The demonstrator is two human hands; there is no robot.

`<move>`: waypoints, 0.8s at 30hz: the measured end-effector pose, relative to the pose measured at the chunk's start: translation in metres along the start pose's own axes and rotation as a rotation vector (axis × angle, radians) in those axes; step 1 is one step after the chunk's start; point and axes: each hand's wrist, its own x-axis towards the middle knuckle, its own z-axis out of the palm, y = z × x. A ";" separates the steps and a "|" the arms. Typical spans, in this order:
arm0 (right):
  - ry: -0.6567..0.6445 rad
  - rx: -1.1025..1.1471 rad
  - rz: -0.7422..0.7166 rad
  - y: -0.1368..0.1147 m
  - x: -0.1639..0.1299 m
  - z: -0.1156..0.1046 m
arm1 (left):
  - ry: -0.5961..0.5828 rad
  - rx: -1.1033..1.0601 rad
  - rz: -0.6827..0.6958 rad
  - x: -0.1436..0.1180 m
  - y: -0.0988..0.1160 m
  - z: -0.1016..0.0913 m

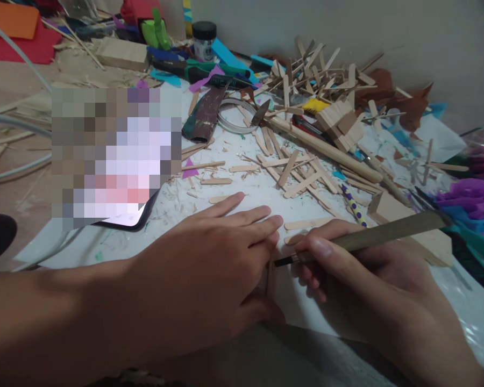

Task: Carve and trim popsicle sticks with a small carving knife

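- Left hand (210, 269), near centre: flat, palm down, fingers stretched toward 2 o'clock, pressing on a pale sheet of card (306, 306); holds nothing.
- Right hand (371, 285), at 3 o'clock of the left hand: closed around a long flat metal blade tool (383, 232), thumb on top. Tool handle runs off toward 2 o'clock; dark tip (284, 262) points at 9 o'clock and meets the card edge just beside the left fingertips (272, 228).
- Card lies under both hands, its left edge between them, on the white table cover (177, 215).
- A couple of short stick pieces (302, 224) lie just beyond the fingertips at 12 o'clock.
- Phone (133, 217) at 10 o'clock of the left hand; screen blurred out, only the dark lower corner shows.
- Grey cable (20, 169) loops at far 9 o'clock.
- Mid-distance, 12 to 1 o'clock: scattered popsicle sticks (290, 166), a long wooden dowel (326, 150), a dotted pencil (353, 207).
- Purple paper flower (470, 196) at 2 o'clock, near the tool handle.
- Further, 12 o'clock: tape ring (236, 115), dark tube (205, 113).
- Far: stick pile (326, 70) against the wall, black-lidded jar (204, 38), green clip (156, 29), wooden block (121, 54), red and orange sheets (16, 32) at 10 o'clock.
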 end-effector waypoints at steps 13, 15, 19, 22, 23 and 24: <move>0.001 0.150 0.029 -0.001 0.000 0.002 | -0.050 -0.017 -0.026 0.001 0.003 -0.004; 0.015 0.092 0.015 0.000 -0.001 0.002 | -0.034 -0.017 -0.021 0.001 0.003 -0.003; 0.032 0.022 0.011 0.001 -0.002 0.002 | -0.012 -0.002 -0.012 0.000 0.002 -0.002; 0.035 0.038 0.045 0.001 -0.003 0.003 | -0.025 -0.007 -0.002 -0.001 0.001 -0.002; 0.017 0.042 0.064 0.001 -0.003 0.004 | -0.025 -0.012 0.009 0.000 0.001 -0.002; 0.000 0.057 0.078 0.000 -0.003 0.004 | -0.036 -0.011 0.004 0.000 0.002 -0.003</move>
